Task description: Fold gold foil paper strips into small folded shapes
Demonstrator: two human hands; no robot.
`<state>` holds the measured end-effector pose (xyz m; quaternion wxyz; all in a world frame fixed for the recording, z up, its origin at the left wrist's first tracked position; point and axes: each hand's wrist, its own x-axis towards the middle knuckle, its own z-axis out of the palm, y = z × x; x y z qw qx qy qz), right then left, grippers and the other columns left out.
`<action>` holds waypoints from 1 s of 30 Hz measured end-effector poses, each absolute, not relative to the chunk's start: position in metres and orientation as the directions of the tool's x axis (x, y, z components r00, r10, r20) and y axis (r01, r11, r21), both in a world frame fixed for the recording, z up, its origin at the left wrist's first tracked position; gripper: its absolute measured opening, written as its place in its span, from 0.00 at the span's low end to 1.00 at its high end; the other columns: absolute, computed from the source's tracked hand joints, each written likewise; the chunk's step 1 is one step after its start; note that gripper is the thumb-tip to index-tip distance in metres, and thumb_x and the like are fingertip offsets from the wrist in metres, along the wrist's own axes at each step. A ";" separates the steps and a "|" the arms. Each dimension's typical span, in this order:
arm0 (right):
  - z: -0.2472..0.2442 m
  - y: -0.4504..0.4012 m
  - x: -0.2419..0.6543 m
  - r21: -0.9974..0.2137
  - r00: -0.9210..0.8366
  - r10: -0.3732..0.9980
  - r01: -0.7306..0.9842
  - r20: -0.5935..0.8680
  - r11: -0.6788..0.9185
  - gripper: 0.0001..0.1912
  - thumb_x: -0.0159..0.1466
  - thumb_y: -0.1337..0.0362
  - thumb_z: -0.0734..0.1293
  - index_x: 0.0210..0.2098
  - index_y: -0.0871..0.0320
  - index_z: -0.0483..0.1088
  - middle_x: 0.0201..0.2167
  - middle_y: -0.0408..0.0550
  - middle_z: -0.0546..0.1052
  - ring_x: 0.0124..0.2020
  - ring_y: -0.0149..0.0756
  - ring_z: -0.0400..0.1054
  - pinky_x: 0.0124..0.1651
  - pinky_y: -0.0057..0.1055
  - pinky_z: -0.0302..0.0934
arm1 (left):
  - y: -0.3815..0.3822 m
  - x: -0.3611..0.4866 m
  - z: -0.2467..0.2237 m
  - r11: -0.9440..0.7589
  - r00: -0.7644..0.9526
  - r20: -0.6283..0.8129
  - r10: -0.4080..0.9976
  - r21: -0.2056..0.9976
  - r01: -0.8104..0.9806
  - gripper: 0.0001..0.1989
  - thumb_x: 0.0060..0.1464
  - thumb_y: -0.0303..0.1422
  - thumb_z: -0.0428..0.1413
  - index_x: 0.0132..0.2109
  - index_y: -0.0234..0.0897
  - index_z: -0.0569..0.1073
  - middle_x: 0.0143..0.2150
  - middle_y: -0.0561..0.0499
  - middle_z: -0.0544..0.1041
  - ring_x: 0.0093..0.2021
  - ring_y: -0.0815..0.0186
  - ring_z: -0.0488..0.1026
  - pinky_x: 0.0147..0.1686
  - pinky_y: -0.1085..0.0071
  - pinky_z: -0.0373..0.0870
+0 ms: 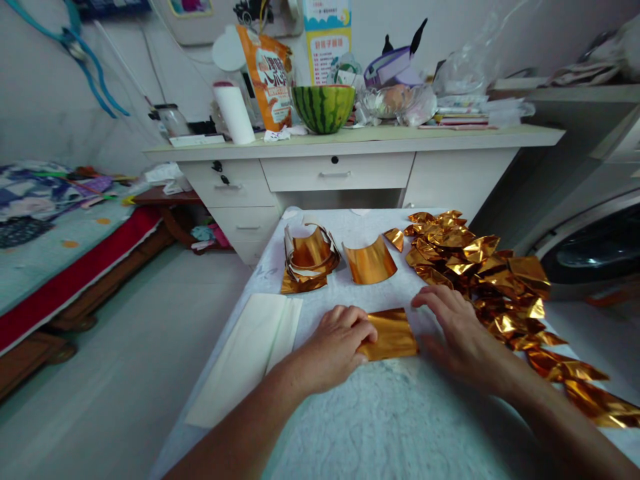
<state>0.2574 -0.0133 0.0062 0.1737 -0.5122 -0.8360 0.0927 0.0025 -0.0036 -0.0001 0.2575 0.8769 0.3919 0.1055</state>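
Observation:
A flat gold foil sheet (pixel 393 335) lies on the cloth-covered table (pixel 345 427). My left hand (pixel 345 337) has its curled fingers on the sheet's left end, with the thumb at the near edge. Just right of the sheet, my right hand (pixel 450 327) hovers with its fingers apart and nothing in them; its lower part is blurred. Beyond the sheet rests a curved gold foil piece (pixel 370 261). To its left stands a loose roll of gold foil and white paper (pixel 310 253). White paper sheets (pixel 240 353) lie left of my left hand.
Folded gold foil pieces (pixel 460 257) form a heap along the table's right side. Behind the table is a white desk (pixel 320 143) holding a cut watermelon (pixel 323 107), an orange pouch (pixel 267 80) and a white paper roll (pixel 234 113). A bed (pixel 75 260) is at left, a washing machine (pixel 595 233) at right.

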 end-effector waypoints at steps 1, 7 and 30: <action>0.012 -0.016 0.252 -0.373 -0.452 0.873 0.790 0.182 0.487 0.16 0.57 0.72 0.64 0.45 0.56 0.64 0.49 0.55 0.68 0.49 0.47 0.63 0.50 0.45 0.60 | -0.004 0.003 -0.001 -0.570 0.674 -0.010 0.738 0.526 0.631 0.12 0.53 0.24 0.53 0.44 0.42 0.68 0.50 0.52 0.68 0.52 0.60 0.62 0.54 0.61 0.60; 0.014 -0.022 0.223 -0.502 -0.606 0.793 0.666 0.066 0.551 0.06 0.60 0.72 0.65 0.37 0.56 0.68 0.39 0.49 0.71 0.41 0.40 0.64 0.45 0.38 0.60 | -0.006 0.004 0.001 -0.607 0.699 0.005 0.715 0.500 0.617 0.10 0.55 0.23 0.51 0.43 0.41 0.69 0.47 0.51 0.69 0.49 0.60 0.64 0.50 0.63 0.61; -0.009 -0.023 0.213 -0.437 -0.631 0.768 0.663 0.112 0.608 0.08 0.67 0.69 0.61 0.36 0.58 0.73 0.33 0.48 0.73 0.37 0.37 0.66 0.42 0.35 0.57 | -0.012 0.015 -0.007 -0.618 0.661 0.094 0.744 0.472 0.629 0.07 0.58 0.28 0.54 0.31 0.37 0.72 0.31 0.53 0.73 0.34 0.67 0.70 0.35 0.71 0.62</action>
